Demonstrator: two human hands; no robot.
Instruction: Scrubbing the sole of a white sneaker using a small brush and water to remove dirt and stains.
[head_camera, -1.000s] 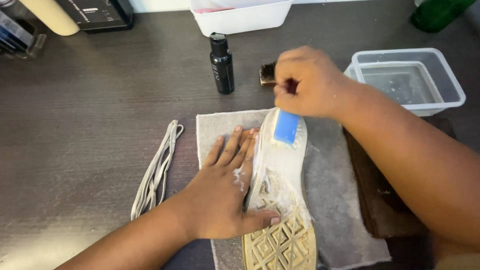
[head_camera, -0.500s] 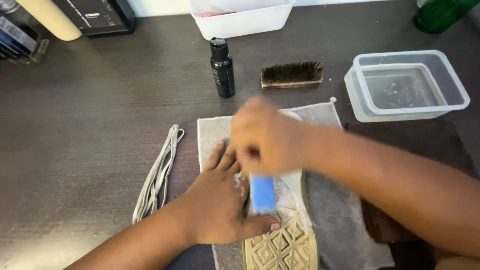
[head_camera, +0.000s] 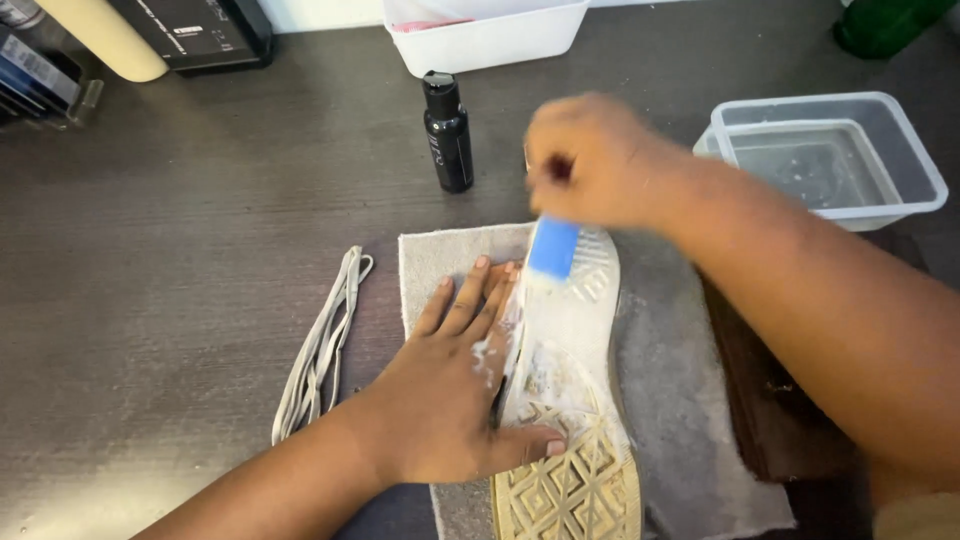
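The fingers of the right hand (head_camera: 592, 160) were curled tight around a blue brush (head_camera: 553, 248), whose lower end touched the toe end of the shoe sole (head_camera: 565, 400); the hand was blurred, so the exact grip could not be told. The left hand (head_camera: 450, 385) lay flat beside the shoe, its fingers (head_camera: 470, 300) stretched out close together along the sole's edge and the thumb (head_camera: 530, 443) pressed across the sole near its middle. White foam clung to those fingers and covered the upper half of the sole, while the heel end showed its bare diamond tread.

The shoe lay sole up on a grey towel (head_camera: 680, 400) spread over the dark table (head_camera: 180, 250). Just left of the towel lay a bundle of pale laces (head_camera: 322, 345). Beyond the towel stood a small black bottle (head_camera: 448, 132), upright. To the right sat a clear plastic tub (head_camera: 830, 160) holding water, and a white tub (head_camera: 485, 35) stood at the far edge.
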